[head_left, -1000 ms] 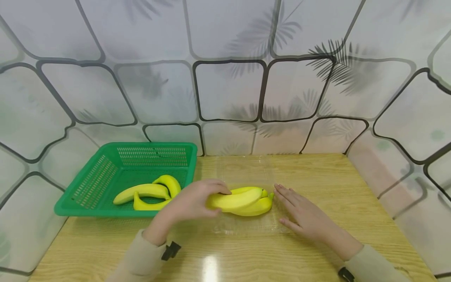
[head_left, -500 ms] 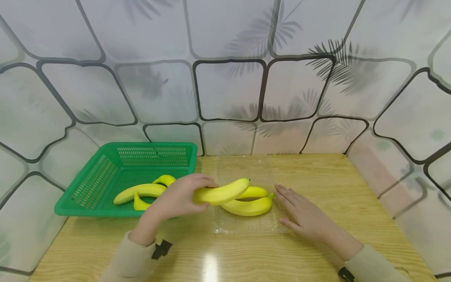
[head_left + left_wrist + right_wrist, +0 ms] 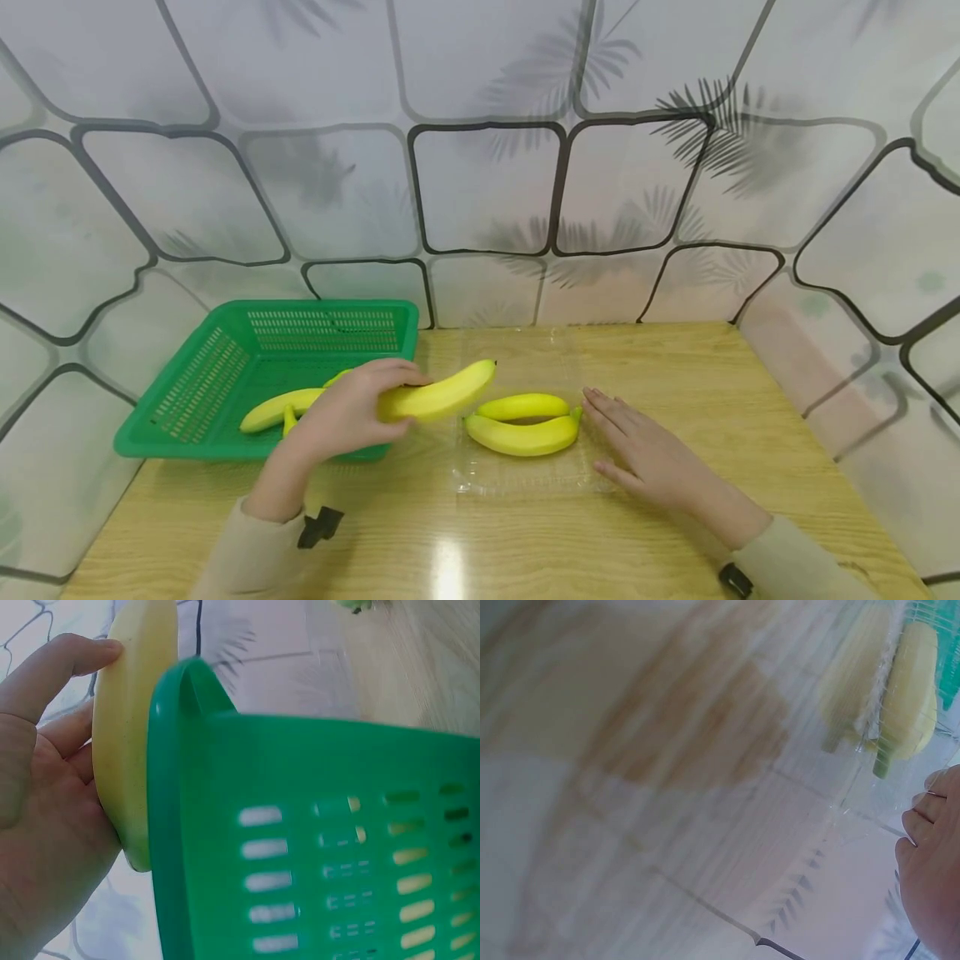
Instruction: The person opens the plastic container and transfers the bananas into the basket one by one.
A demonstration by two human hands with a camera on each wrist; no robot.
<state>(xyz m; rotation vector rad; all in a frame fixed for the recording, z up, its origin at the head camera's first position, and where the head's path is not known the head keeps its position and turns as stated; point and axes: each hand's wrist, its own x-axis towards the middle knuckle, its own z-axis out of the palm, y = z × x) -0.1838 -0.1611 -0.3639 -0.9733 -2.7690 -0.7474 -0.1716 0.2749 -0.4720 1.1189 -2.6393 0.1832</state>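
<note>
My left hand grips a banana, its tip pointing right, near the right side of the green basket. In the left wrist view, the thumb and fingers hold the banana beside the basket's rim. Two more bananas lie in a clear plastic clamshell box, a rear banana and a front banana, with a gap between them. My right hand rests with straight fingers at the box's right side, fingertips close to the banana stem.
Inside the basket lie other bananas, one of them a banana at the left; my left hand partly hides the rest. The wooden table meets a patterned wall behind. The box's clear lid lies folded back toward the wall.
My left hand has lifted a banana off the two in the clear box and carried it left toward the basket. The right hand has stayed in place.
</note>
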